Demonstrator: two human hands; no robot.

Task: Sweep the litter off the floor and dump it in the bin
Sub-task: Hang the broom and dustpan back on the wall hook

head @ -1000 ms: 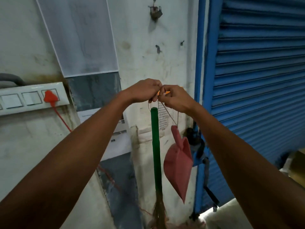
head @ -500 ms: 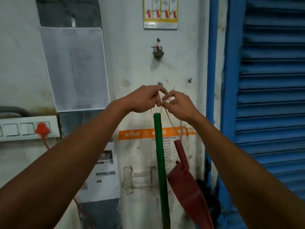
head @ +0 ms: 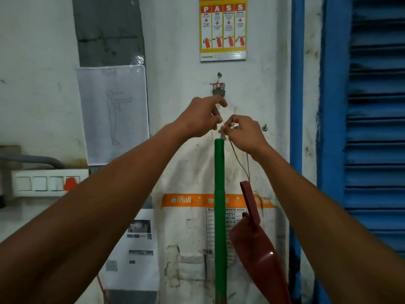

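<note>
A broom with a green handle (head: 219,207) hangs upright against the white wall; its bristles are below the frame. To its right a dark red dustpan (head: 257,244) dangles tilted from a thin string (head: 240,161). Both hands are raised at the wall just above the handle's top. My left hand (head: 200,118) pinches a string with its index finger stretched toward a hook. My right hand (head: 243,133) pinches the dustpan's string at a small nail.
A padlock (head: 218,89) hangs from a wall hook just above my hands. A fire-extinguisher poster (head: 223,29) is higher up. A blue roller shutter (head: 372,128) fills the right. A switch panel with a red plug (head: 47,183) sits at the left.
The view has tilted upward, so the poster and padlock now show in full. My left index finger has lifted toward the hook; both hands stay at the strings.
</note>
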